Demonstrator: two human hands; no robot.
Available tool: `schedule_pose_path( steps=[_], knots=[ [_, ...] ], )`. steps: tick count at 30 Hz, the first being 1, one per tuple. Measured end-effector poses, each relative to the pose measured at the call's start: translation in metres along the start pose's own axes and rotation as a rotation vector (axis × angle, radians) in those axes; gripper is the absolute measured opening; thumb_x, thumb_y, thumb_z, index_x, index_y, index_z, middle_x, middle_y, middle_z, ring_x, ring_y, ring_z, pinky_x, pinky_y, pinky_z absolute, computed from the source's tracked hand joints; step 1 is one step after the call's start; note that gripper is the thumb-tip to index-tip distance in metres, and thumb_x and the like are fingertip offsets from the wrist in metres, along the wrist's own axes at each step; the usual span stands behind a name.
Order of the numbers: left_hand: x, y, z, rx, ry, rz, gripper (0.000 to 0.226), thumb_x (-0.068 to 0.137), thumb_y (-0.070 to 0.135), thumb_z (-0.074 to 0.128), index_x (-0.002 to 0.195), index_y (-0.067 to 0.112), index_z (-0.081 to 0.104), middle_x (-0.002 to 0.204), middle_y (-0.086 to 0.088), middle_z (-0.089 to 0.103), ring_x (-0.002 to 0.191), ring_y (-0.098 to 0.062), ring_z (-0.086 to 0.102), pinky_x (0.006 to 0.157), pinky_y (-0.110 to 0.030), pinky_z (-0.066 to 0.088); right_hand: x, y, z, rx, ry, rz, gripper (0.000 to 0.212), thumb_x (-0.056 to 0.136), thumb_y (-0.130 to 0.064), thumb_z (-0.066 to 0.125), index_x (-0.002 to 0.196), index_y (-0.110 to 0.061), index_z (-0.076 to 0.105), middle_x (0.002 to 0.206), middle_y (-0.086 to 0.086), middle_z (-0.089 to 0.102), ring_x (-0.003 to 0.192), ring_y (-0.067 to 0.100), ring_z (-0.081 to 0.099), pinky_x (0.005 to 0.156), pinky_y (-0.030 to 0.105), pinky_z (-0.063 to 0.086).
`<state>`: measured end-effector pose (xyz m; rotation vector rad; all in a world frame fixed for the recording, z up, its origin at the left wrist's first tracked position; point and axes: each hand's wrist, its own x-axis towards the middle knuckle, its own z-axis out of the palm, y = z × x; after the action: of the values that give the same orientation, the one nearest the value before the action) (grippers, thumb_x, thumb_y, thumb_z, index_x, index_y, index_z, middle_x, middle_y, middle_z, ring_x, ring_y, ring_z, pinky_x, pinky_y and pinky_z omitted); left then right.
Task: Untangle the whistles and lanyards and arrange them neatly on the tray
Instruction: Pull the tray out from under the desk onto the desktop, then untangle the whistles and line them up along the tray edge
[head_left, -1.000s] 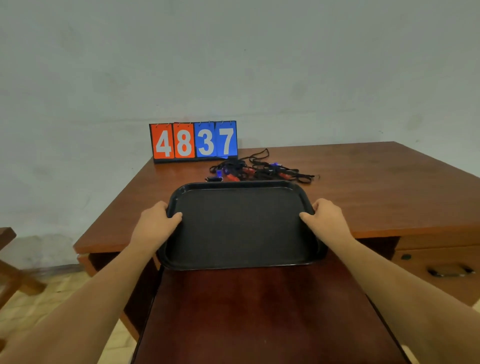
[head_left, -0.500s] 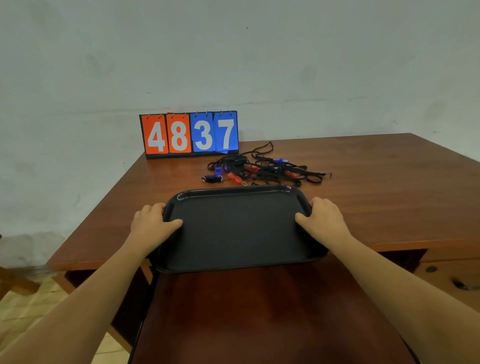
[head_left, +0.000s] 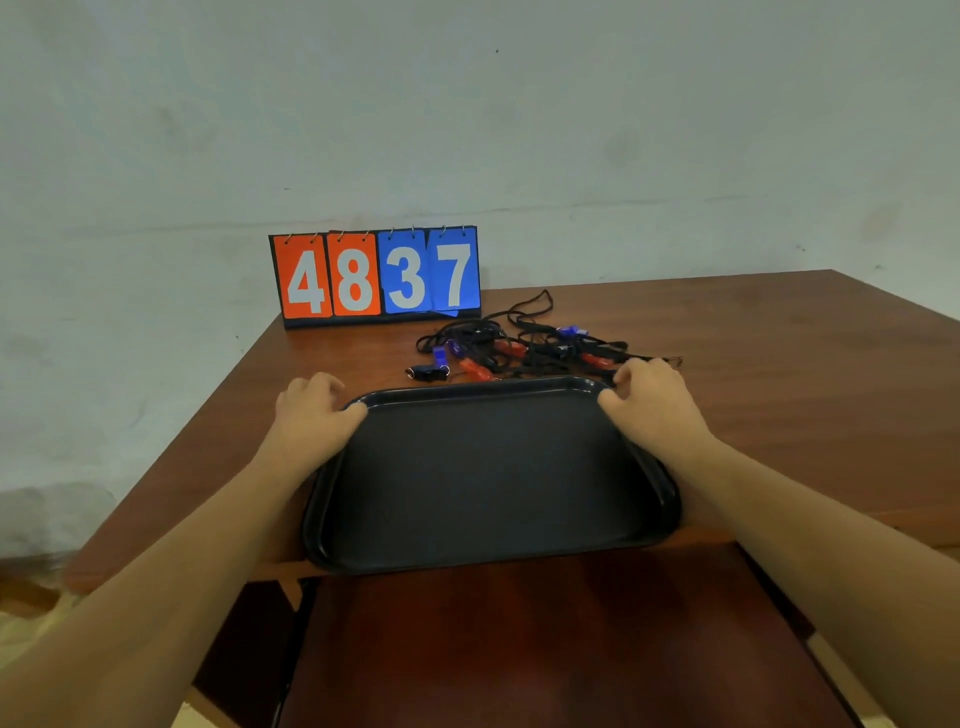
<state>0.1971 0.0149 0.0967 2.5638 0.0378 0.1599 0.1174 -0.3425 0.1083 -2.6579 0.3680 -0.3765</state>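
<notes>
fingers (head_left: 307, 387) of left hand (head_left: 311, 423) and right hand (head_left: 652, 410) round tray's (head_left: 493, 388) far corners

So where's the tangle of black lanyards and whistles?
In the head view the tangle lies on the brown wooden table, just behind the black tray, in front and right of the orange-and-blue scoreboard.

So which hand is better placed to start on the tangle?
Probably the right hand. It holds the tray at its far right corner, fingers almost at the tangle of whistles and lanyards, which lies mostly toward that side. The left hand, at the left corner, has only one black whistle nearby.
</notes>
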Motion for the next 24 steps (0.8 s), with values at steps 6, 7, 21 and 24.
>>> schedule_pose_path(
  steps=[6, 7, 21, 24],
  knots=[
    [0.039, 0.038, 0.010, -0.002, -0.063, 0.167, 0.037, 0.091, 0.032, 0.063, 0.125, 0.023, 0.055, 0.132, -0.002, 0.048, 0.119, -0.017, 0.048, 0.097, -0.036, 0.043, 0.041, -0.059, 0.021, 0.077, -0.076, -0.115, 0.024, 0.092, -0.023, 0.064, 0.113, -0.011, 0.062, 0.095, 0.001, 0.062, 0.080, 0.012, 0.059, 0.073, 0.024, 0.049],
    [0.046, 0.041, 0.013, 0.011, -0.081, 0.191, 0.037, 0.091, 0.032, 0.064, 0.126, 0.023, 0.056, 0.133, -0.002, 0.048, 0.119, -0.017, 0.048, 0.097, -0.035, 0.042, 0.046, -0.068, 0.027, 0.079, -0.082, -0.132, 0.022, 0.092, -0.022, 0.064, 0.111, -0.011, 0.062, 0.093, 0.001, 0.063, 0.078, 0.010, 0.059, 0.072, 0.023, 0.048],
    [0.105, 0.050, 0.036, 0.123, -0.360, 0.390, 0.039, 0.092, 0.028, 0.064, 0.131, 0.026, 0.060, 0.134, 0.001, 0.058, 0.116, -0.014, 0.054, 0.095, -0.028, 0.043, 0.107, -0.115, 0.094, -0.059, -0.250, -0.180, 0.027, 0.091, -0.036, 0.066, 0.105, -0.013, 0.063, 0.097, 0.004, 0.065, 0.084, 0.014, 0.060, 0.076, 0.028, 0.051],
    [0.110, 0.048, 0.038, 0.140, -0.376, 0.395, 0.036, 0.092, 0.027, 0.065, 0.128, 0.026, 0.062, 0.132, 0.001, 0.058, 0.115, -0.013, 0.052, 0.097, -0.031, 0.043, 0.116, -0.115, 0.099, -0.068, -0.254, -0.189, 0.027, 0.093, -0.034, 0.065, 0.111, -0.014, 0.065, 0.103, 0.003, 0.065, 0.090, 0.015, 0.061, 0.086, 0.030, 0.052]
  ],
)
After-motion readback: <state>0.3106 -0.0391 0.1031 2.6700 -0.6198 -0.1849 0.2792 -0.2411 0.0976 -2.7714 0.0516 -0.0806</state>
